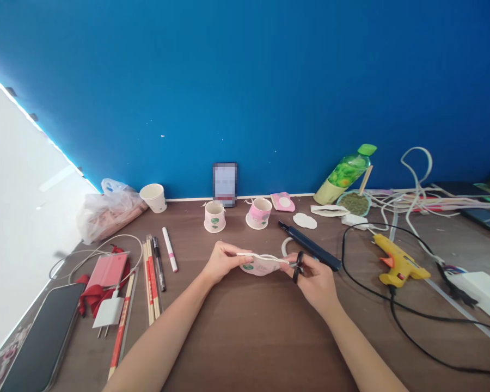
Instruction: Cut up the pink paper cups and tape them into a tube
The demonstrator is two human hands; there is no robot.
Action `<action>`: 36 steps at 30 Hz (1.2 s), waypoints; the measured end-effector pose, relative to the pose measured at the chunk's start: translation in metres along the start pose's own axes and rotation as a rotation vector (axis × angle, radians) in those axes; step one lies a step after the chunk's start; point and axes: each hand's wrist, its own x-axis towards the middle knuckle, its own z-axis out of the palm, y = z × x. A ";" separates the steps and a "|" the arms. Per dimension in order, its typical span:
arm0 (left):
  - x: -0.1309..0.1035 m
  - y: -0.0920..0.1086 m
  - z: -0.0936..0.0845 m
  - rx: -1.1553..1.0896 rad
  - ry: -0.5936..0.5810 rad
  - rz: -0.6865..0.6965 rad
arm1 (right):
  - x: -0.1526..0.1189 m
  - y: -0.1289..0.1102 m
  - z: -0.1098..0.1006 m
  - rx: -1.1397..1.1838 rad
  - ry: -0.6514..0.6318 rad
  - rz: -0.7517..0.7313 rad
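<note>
My left hand (224, 263) pinches the left end of a squashed paper cup (259, 268), pale pink with a green print, over the middle of the table. Its white rim is pressed nearly flat. At the cup's right end is my right hand (316, 282), closed around the black-handled scissors (298, 265); the fingertips also seem to touch the cup. The blades are mostly hidden. Just beyond stand two small cut paper cups, one with green prints (214, 218) and one pink (259, 213). A cut-out white piece of paper (305, 220) lies to their right.
A yellow glue gun (398, 261) and its black cord lie right, near a dark blue stick-shaped tool (310, 246). A green-capped bottle (346, 174) leans on the blue wall. Left are chopsticks (151, 280), pens, a phone (43, 337), a white cup (153, 197) and a plastic bag (108, 211).
</note>
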 end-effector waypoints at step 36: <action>0.002 -0.005 0.012 0.114 0.076 0.087 | -0.014 -0.003 0.045 0.516 0.286 0.403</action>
